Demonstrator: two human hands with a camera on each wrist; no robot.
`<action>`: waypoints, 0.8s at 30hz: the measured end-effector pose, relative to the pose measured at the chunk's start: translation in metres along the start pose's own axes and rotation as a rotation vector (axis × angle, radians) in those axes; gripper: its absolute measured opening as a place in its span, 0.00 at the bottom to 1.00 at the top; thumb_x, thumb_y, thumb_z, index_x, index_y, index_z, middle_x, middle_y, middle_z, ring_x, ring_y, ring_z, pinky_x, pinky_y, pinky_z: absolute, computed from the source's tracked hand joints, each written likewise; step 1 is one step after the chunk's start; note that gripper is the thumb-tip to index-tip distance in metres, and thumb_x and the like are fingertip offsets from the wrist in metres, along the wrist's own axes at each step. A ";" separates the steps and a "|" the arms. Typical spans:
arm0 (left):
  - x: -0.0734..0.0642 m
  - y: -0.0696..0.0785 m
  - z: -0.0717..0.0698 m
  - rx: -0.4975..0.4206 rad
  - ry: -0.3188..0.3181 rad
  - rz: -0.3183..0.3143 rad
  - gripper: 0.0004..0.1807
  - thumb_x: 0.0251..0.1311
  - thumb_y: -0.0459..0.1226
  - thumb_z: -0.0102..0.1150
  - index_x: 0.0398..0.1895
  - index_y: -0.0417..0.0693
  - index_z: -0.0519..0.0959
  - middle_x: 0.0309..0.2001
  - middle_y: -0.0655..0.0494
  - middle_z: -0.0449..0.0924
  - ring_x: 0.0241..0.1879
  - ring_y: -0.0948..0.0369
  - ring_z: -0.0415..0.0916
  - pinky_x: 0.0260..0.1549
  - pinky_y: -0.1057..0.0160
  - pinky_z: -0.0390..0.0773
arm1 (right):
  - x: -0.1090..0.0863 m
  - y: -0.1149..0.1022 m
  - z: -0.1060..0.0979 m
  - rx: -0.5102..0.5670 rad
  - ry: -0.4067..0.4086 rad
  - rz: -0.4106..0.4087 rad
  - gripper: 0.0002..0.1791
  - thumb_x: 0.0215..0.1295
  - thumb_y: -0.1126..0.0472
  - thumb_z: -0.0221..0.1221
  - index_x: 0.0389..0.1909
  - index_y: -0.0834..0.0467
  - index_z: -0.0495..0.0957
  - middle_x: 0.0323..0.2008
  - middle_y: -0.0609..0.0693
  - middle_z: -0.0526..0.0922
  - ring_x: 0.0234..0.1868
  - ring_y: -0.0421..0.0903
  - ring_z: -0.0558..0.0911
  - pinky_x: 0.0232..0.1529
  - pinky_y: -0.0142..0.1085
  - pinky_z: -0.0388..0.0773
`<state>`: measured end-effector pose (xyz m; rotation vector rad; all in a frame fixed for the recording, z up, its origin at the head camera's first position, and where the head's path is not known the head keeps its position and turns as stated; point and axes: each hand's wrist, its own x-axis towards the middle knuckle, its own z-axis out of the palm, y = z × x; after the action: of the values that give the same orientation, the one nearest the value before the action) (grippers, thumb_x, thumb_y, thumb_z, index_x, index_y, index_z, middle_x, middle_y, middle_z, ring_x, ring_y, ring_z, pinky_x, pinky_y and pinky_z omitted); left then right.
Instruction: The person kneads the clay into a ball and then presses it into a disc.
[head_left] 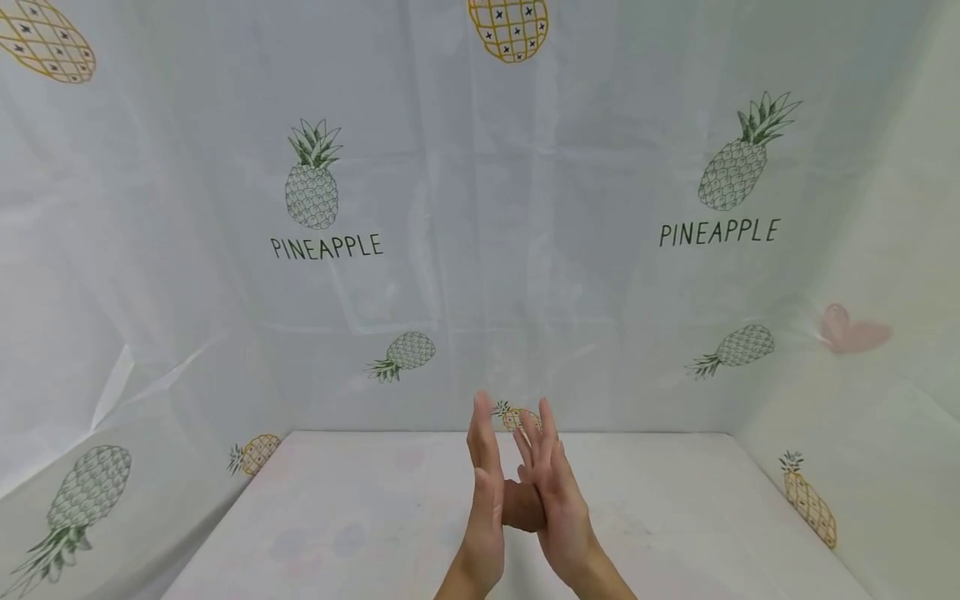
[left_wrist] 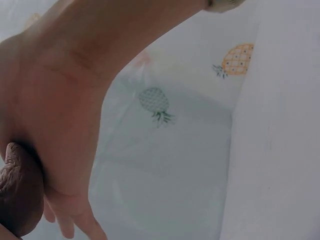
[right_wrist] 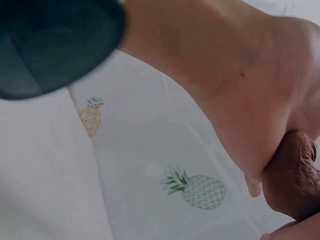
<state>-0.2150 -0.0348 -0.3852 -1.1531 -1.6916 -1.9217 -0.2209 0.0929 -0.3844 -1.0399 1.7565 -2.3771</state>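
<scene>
A brown lump of clay [head_left: 522, 506] sits between two upright palms in the head view, raised over the table. My left hand [head_left: 486, 500] presses it from the left, fingers straight and pointing up. From the right, the palm of my right hand [head_left: 561, 508] bears on the lump, its fingers extended and a little spread. Both wrist views show the lump's rounded, creased surface; in the left wrist view the clay [left_wrist: 20, 195] is cut off by the frame edge, and the clay [right_wrist: 290, 175] fills the lower right corner of the right wrist view.
A pale table top [head_left: 337, 508] with faint smudges lies under the hands. White sheeting [head_left: 480, 208] printed with pineapples surrounds its back and sides. A dark rounded object [right_wrist: 55, 45] covers the upper left of the right wrist view.
</scene>
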 end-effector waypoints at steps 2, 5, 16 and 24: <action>0.002 -0.002 -0.005 0.003 0.014 -0.004 0.32 0.83 0.49 0.03 0.87 0.65 0.25 0.86 0.65 0.17 0.83 0.60 0.11 0.68 0.27 0.15 | -0.001 0.003 0.004 0.005 -0.022 0.007 0.31 0.84 0.39 0.12 0.84 0.29 0.21 0.86 0.47 0.25 0.85 0.54 0.25 0.76 0.68 0.18; 0.005 -0.003 -0.015 0.009 0.048 -0.034 0.32 0.82 0.49 0.03 0.86 0.66 0.24 0.86 0.67 0.16 0.83 0.62 0.12 0.70 0.30 0.16 | -0.002 0.005 0.013 0.014 -0.061 0.014 0.30 0.84 0.40 0.11 0.83 0.26 0.22 0.86 0.43 0.25 0.85 0.50 0.24 0.78 0.62 0.18; 0.004 -0.007 -0.022 -0.283 -0.052 -0.243 0.30 0.79 0.60 0.00 0.81 0.87 0.20 0.20 0.49 0.70 0.09 0.60 0.50 0.12 0.70 0.58 | -0.015 -0.011 0.041 -0.119 -0.096 -0.146 0.32 0.84 0.46 0.13 0.84 0.35 0.19 0.87 0.43 0.34 0.82 0.38 0.26 0.71 0.60 0.15; 0.002 0.000 -0.003 -0.190 -0.107 -0.166 0.30 0.81 0.53 -0.01 0.83 0.78 0.20 0.76 0.46 0.66 0.22 0.61 0.81 0.36 0.64 0.84 | -0.011 -0.019 0.016 -0.158 0.001 -0.164 0.32 0.82 0.45 0.10 0.83 0.32 0.17 0.84 0.35 0.18 0.83 0.27 0.34 0.68 0.26 0.62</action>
<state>-0.2175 -0.0375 -0.3835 -1.2378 -1.7379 -2.1986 -0.1972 0.0901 -0.3710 -1.2479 1.9592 -2.3582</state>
